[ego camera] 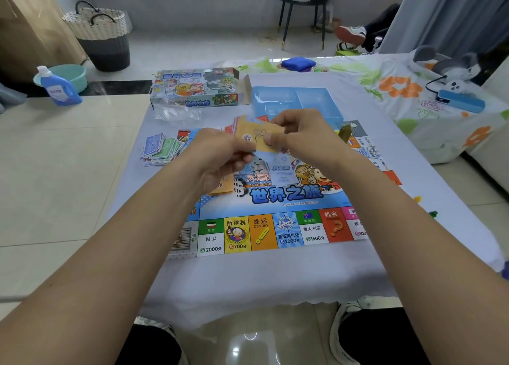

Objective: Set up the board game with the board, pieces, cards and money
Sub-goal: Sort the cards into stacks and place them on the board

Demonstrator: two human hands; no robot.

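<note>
Currently my left hand and right hand both pinch an orange banknote at frame centre, above the board. Its long axis runs left-right; the sorted money pile lies left, nearer my left hand.

This is a room in a home: glossy tiled floor, woven laundry basket, detergent bottle beside a washbasin, dining chair, and a floral sheet near the cloth-covered table.
</note>
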